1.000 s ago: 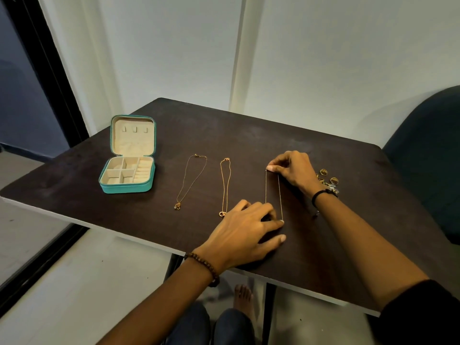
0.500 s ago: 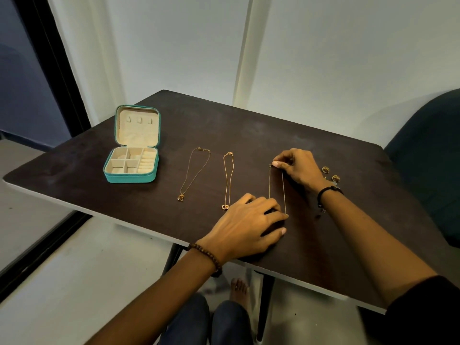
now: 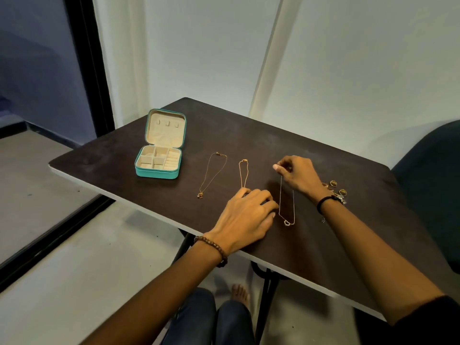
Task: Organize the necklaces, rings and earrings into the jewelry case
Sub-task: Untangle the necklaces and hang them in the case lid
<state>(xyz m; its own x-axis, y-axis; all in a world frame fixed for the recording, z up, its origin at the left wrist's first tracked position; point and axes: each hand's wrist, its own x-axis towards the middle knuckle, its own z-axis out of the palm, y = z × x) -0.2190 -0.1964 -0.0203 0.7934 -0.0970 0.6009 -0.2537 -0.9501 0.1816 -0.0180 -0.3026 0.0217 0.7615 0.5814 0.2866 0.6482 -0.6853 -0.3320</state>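
Head view. Progress: nothing stored yet. The case (image 3: 158, 161) stands open at the table's (image 3: 249, 135) far left, lid upright. Its compartments show no jewelry, and the lid hooks are bare.

Three necklaces lie stretched out side by side on the table. The left necklace (image 3: 211, 175) and middle necklace (image 3: 243, 175) lie untouched, except that the middle one's near end is hidden under the left hand (image 3: 246, 215). The right hand (image 3: 298, 175) pinches the far end of the right necklace (image 3: 286, 202) between thumb and fingertip, and its pendant rests on the table near the front edge. The left hand lies palm-down with fingers loosely bent and grips nothing visible. Whether its fingertips touch the chain cannot be told.

The rings and earrings (image 3: 336, 189) sit in a small pile just behind the right wrist.

Remaining, in my judgement: all three necklaces, then the pile.

Clearances: the route from the right necklace to the case crosses both other chains, so a dragged chain could snag them. The pendant lies close to the front edge. A chair (image 3: 433, 183) stands beside the table's right side.
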